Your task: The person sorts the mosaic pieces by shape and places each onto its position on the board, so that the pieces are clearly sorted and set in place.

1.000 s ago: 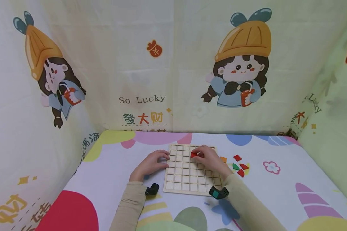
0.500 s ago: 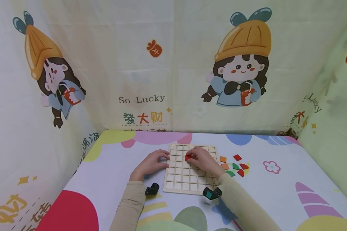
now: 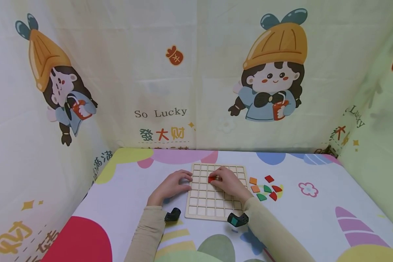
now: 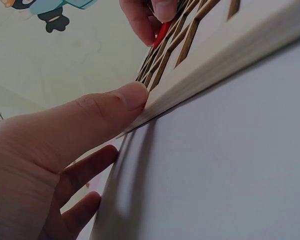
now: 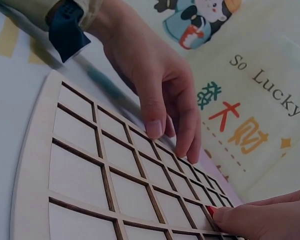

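Placement underway: we pinch a red tile in our right hand over the board, left hand flat, steadying its edge; next, seat the tile squarely.

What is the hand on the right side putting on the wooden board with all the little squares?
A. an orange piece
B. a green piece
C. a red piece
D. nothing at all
C: the right hand pinches a red piece against the wooden grid board, while the green and orange pieces lie loose on the table beside the board.
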Demonstrator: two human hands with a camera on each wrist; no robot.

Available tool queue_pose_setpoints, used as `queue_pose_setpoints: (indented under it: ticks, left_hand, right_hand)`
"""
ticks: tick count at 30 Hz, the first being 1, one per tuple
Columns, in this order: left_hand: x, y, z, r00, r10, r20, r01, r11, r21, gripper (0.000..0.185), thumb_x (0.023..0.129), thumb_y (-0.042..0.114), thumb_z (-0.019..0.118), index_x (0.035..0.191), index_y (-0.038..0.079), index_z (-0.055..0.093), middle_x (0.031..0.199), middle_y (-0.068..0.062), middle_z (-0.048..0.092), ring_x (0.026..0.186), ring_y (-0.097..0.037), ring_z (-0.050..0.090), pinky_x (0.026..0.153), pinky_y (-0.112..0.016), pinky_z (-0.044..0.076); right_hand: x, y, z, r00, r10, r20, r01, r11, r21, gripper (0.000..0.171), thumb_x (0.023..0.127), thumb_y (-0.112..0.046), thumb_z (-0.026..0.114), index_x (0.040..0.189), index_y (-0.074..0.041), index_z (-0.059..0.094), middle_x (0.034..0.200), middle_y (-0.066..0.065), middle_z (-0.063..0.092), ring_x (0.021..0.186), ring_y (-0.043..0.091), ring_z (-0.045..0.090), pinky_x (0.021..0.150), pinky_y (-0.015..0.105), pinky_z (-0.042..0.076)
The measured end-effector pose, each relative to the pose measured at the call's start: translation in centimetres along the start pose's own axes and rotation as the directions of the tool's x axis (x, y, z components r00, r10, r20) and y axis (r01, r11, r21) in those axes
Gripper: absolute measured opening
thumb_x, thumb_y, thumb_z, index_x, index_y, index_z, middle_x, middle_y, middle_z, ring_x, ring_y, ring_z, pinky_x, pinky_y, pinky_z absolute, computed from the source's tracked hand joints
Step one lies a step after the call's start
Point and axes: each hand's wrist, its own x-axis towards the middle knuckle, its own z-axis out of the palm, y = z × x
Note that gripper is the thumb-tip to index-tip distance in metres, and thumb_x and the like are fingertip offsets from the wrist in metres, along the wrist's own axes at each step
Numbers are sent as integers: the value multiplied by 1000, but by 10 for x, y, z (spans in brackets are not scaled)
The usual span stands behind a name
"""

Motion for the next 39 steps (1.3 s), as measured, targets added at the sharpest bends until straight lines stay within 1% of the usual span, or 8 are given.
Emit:
queue_pose_setpoints:
  ticks: [4, 9, 13, 20, 22, 27, 29, 39]
  left_hand:
    - [0, 0, 0, 1000, 10, 2, -10, 1000, 3, 25, 85, 17, 75, 108, 9, 70, 130, -3, 60, 129, -25, 49, 111, -44, 36]
    - [0, 0, -1, 1000, 22, 4, -22, 1000, 9, 25, 86, 18, 75, 108, 9, 70, 130, -3, 60, 128, -26, 49, 110, -45, 37]
    - [0, 0, -1, 1000, 8, 6, -8, 1000, 11, 25, 86, 18, 75, 109, 9, 70, 130, -2, 60, 128, -25, 49, 111, -43, 36]
    - [-1, 1, -1, 1000, 0, -1, 0, 1000, 8, 25, 85, 17, 75, 108, 10, 70, 130, -2, 60, 128, -24, 49, 111, -44, 36]
    - [-1, 1, -1, 1000, 10, -3, -10, 1000, 10, 25, 85, 17, 75, 108, 9, 70, 129, -3, 60, 128, -25, 49, 110, -45, 36]
    - [-1, 1, -1, 1000, 15, 0, -15, 1000, 14, 25, 86, 18, 75, 108, 9, 70, 130, -3, 60, 128, -25, 49, 110, -44, 37]
    - [-1, 1, -1, 1000, 7, 5, -7, 1000, 12, 25, 86, 18, 75, 108, 10, 70, 130, -2, 60, 128, -24, 49, 111, -43, 36]
    - [1, -2, 0, 1000, 10, 2, -10, 1000, 5, 24, 86, 18, 75, 108, 10, 70, 130, -2, 60, 128, -25, 49, 110, -44, 36]
  right_hand:
    - [0, 2, 0, 1000, 18, -2, -18, 1000, -15, 23, 89, -20, 73, 111, -11, 73, 97, -2, 60, 80, 15, 49, 70, 30, 45]
    - [0, 3, 1, 1000, 17, -8, -17, 1000, -19, 21, 91, -20, 71, 110, -12, 73, 98, -2, 60, 81, 14, 50, 72, 30, 47]
    - [0, 2, 2, 1000, 20, -15, -20, 1000, 0, 20, 90, -19, 72, 108, -12, 74, 97, -2, 60, 82, 14, 51, 73, 31, 47]
    - [-2, 1, 2, 1000, 15, -23, -15, 1000, -3, 19, 89, -20, 73, 107, -12, 74, 93, -3, 59, 76, 14, 48, 67, 30, 44]
    - [-2, 1, 2, 1000, 8, -26, -8, 1000, -4, 19, 89, -19, 73, 107, -12, 74, 93, -3, 58, 75, 14, 47, 67, 29, 43]
    - [-3, 1, 4, 999, 4, -36, -4, 1000, 0, 20, 89, -19, 73, 107, -11, 74, 92, -3, 58, 75, 13, 47, 66, 29, 43]
    - [-2, 1, 4, 999, 7, -37, -7, 1000, -3, 21, 89, -19, 73, 108, -11, 74, 93, -3, 58, 75, 14, 47, 66, 29, 43]
    - [-1, 4, 7, 999, 29, -39, -29, 1000, -10, 21, 89, -21, 73, 108, -12, 73, 93, -4, 57, 75, 14, 47, 65, 28, 43]
